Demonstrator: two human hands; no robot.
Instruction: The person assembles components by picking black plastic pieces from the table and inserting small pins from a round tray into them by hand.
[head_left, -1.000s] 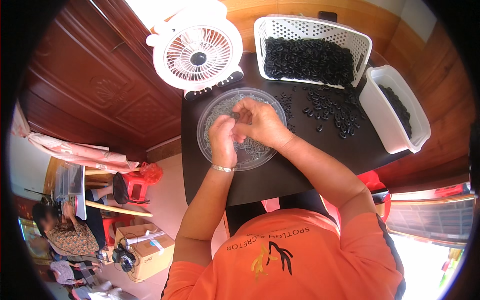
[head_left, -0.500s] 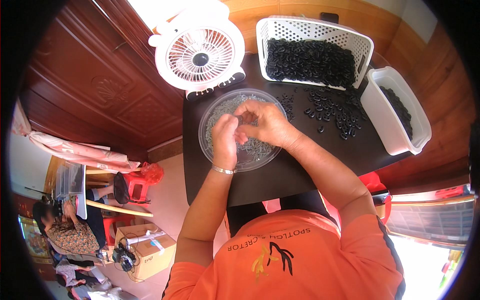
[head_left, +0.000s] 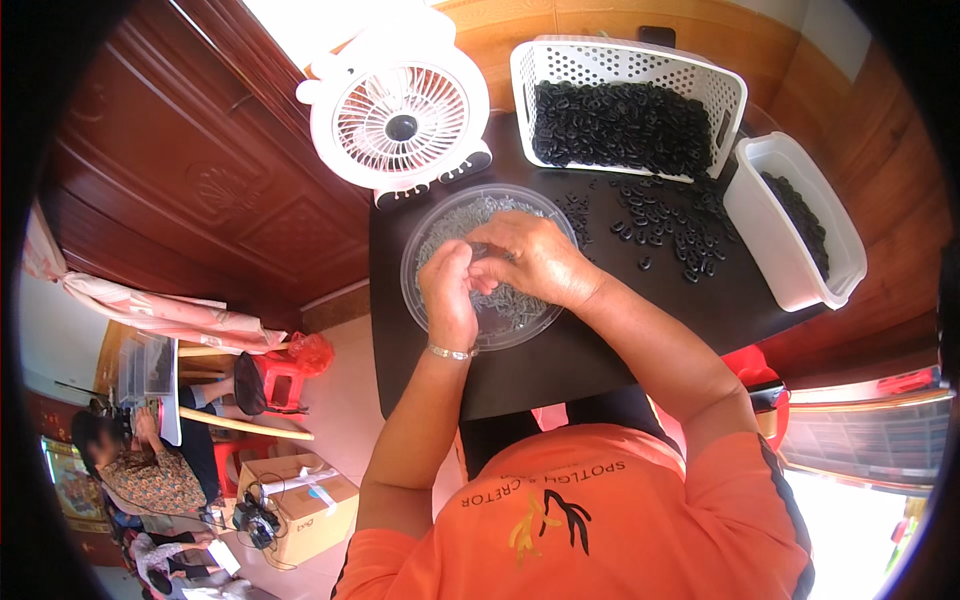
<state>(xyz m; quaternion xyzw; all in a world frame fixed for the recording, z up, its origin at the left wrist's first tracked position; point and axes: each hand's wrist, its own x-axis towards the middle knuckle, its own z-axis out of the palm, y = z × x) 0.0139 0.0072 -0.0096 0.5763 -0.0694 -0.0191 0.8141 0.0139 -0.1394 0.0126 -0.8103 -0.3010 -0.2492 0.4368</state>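
Both my hands are together over a round clear tub [head_left: 412, 300] holding many small, thin grey pieces. My left hand [head_left: 448, 290] is closed, its thumb upward and its fingers curled inward; a bracelet circles that wrist. My right hand [head_left: 548, 258] is bent over from the right, fingers and thumb pinched against the left fingertips. Something small and dark shows between the hands, mostly hidden by the fingers, and its kind cannot be made out. To the right of the tub, small black oval ring-like pieces [head_left: 660, 222] lie scattered on the dark table [head_left: 600, 355].
A white perforated basket [head_left: 630, 60] full of black pieces stands at the back. A white bin [head_left: 765, 235] with more black pieces is at the right. A white fan [head_left: 400, 125] stands behind the tub. Leftward are a cardboard box [head_left: 305, 515], red stools [head_left: 283, 380] and other people [head_left: 150, 480].
My right hand has turned slightly, its fingers curling lower over the left fingertips. Both hands stay together above the tub. The whole view has shifted slightly.
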